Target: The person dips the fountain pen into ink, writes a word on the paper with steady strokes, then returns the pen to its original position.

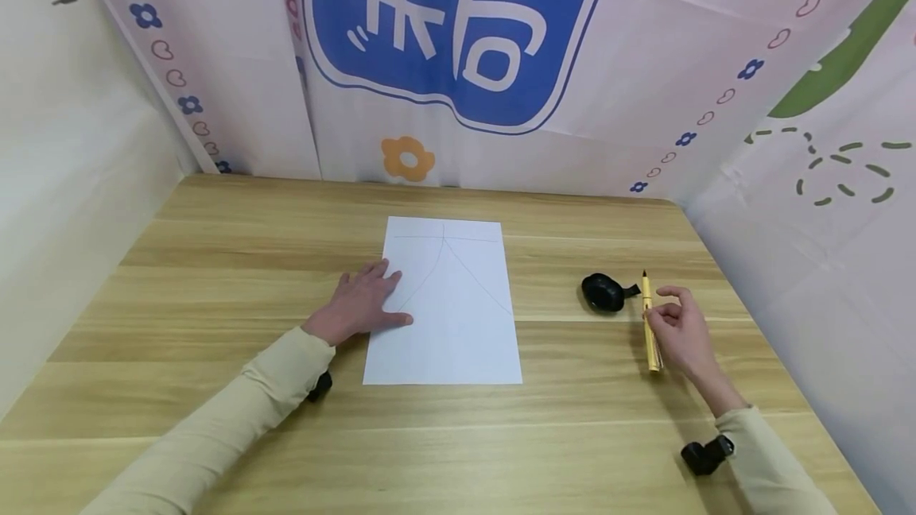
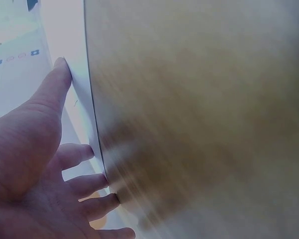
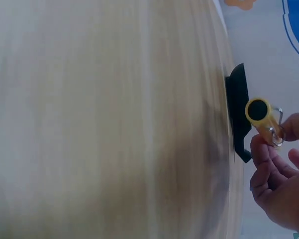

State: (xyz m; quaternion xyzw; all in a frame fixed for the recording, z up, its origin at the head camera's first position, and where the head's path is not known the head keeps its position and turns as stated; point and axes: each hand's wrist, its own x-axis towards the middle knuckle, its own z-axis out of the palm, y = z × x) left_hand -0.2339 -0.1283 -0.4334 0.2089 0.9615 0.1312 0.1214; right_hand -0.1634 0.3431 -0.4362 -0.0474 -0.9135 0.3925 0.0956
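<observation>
A white sheet of paper with thin drawn lines lies on the wooden table. Over its left edge my left hand is spread, fingers and thumb extended; the left wrist view shows the same hand along the paper's edge. Off to the right, my right hand pinches a yellow pen between thumb and fingers. The pen's dark tip points to the back of the table. In the right wrist view the pen's round rear end and a wire clip face the camera.
Just left of the pen sits a small black pan-shaped dish with a short handle. Printed cloth hangs behind the table, and pale cloth walls stand at both sides.
</observation>
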